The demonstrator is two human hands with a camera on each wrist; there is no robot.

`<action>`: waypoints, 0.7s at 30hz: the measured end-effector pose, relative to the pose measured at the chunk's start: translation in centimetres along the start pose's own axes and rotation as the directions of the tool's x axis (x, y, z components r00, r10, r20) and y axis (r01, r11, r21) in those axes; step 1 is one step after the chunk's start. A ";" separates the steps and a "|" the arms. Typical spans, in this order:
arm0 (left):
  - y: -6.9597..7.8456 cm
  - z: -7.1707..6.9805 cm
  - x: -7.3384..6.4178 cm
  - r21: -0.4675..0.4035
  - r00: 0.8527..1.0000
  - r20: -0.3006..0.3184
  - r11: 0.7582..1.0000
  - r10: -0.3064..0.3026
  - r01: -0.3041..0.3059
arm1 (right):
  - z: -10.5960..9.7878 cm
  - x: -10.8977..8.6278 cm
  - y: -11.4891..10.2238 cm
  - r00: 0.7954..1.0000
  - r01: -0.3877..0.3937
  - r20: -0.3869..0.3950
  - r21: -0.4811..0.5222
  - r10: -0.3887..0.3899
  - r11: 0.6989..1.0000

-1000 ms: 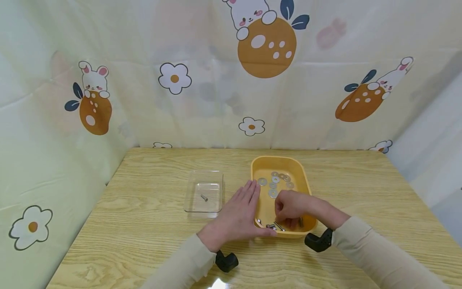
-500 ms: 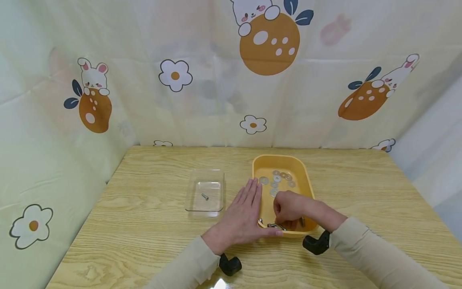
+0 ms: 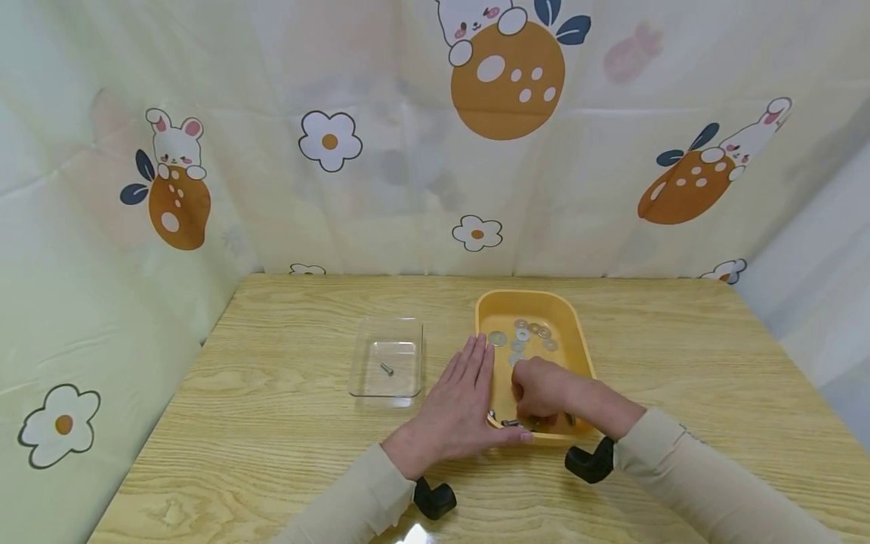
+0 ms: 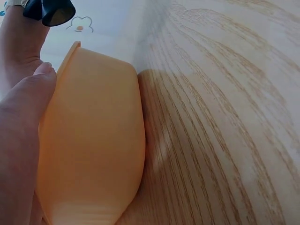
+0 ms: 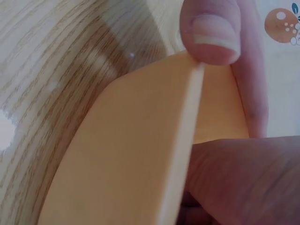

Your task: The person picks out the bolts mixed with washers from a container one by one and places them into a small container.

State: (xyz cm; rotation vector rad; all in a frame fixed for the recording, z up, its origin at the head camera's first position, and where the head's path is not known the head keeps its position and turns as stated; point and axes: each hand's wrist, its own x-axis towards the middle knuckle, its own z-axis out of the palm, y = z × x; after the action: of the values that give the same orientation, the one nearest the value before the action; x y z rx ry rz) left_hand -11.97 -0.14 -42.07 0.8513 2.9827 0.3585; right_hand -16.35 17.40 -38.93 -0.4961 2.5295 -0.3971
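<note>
My left hand lies along the left side of the yellow plastic tray, fingers straight at the rim and thumb spread over the front corner. The left wrist view shows that thumb beside the tray's outer wall. Reaching over the tray's right side, my right hand has its fingers curled down at the front of the tray floor. Its fingertips are hidden, so I cannot tell what they hold. Several small screws lie by them along the front wall. Flat metal washers are scattered toward the tray's back.
Left of the tray, a clear square box holds one small screw. Both stand on a wood-grain table. A patterned curtain hangs behind the table's far edge.
The right hand has shifted slightly left and now covers a long screw that showed by its fingers earlier. The left hand stays at the tray's rim.
</note>
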 end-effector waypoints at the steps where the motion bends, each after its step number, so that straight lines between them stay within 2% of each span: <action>1: 0.0 0.0 0.0 0.000 1.000 -0.001 1.000 0.000 0.000 | 0.0 0.0 0.0 1.000 0.009 -0.011 -0.016 -0.009 1.000; 7: -0.1 0.2 0.0 0.016 1.000 -0.021 1.000 0.016 -0.016 | -0.1 -0.3 0.1 0.995 0.032 -0.089 -0.096 -0.040 0.995; 14: -0.1 0.2 0.0 0.013 1.000 -0.025 1.000 0.013 -0.012 | -0.3 -0.5 0.1 0.998 0.003 -0.068 -0.127 -0.011 0.992; 21: -0.2 0.3 0.0 0.014 0.999 -0.031 1.000 0.016 -0.015 | -0.2 -0.7 -0.1 0.997 0.019 -0.070 -0.169 -0.032 0.985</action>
State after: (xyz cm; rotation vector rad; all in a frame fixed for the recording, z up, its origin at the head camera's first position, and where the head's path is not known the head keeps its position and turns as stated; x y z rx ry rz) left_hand -12.04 -0.23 -42.42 0.8790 3.0124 0.3548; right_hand -15.86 17.65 -38.38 -0.5884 2.6435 -0.2144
